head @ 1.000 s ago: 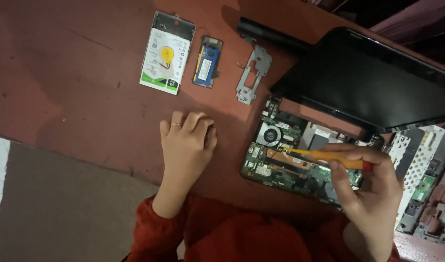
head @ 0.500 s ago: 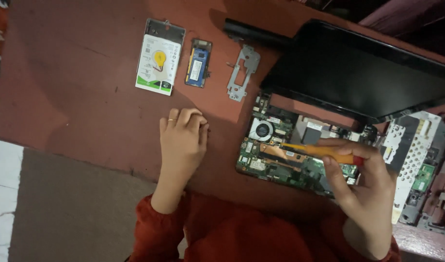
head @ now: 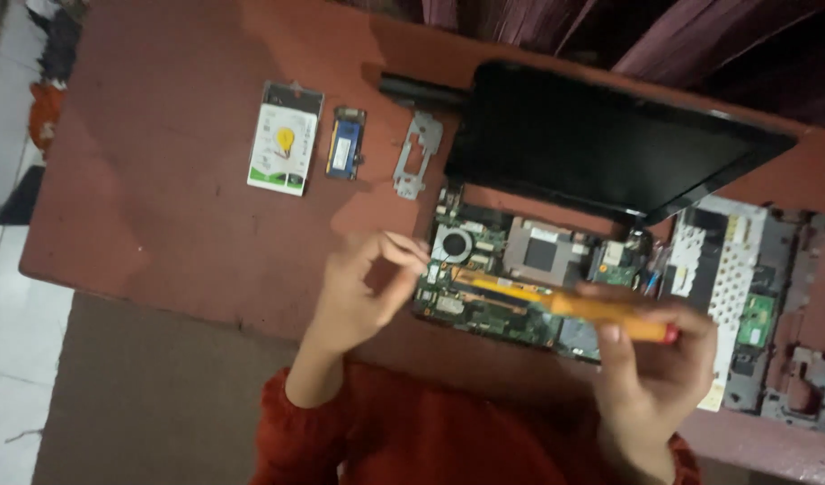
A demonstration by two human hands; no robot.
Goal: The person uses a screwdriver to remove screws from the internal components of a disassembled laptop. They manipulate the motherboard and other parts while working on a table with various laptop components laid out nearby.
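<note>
- Fingertips of the left hand [head: 359, 292] pinch narrowly just left of the exposed green laptop motherboard [head: 511, 283].
- Right hand [head: 651, 368] grips an orange-handled screwdriver [head: 570, 304], its shaft lying lengthwise across the board, tip pointing left.

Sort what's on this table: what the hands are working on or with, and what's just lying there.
In hand:
- orange screwdriver, held by the right hand
- exposed laptop circuit board, with the left hand lifted at its edge

Lying about:
- hard drive
- memory module
- metal bracket
- removed perforated cover
</note>
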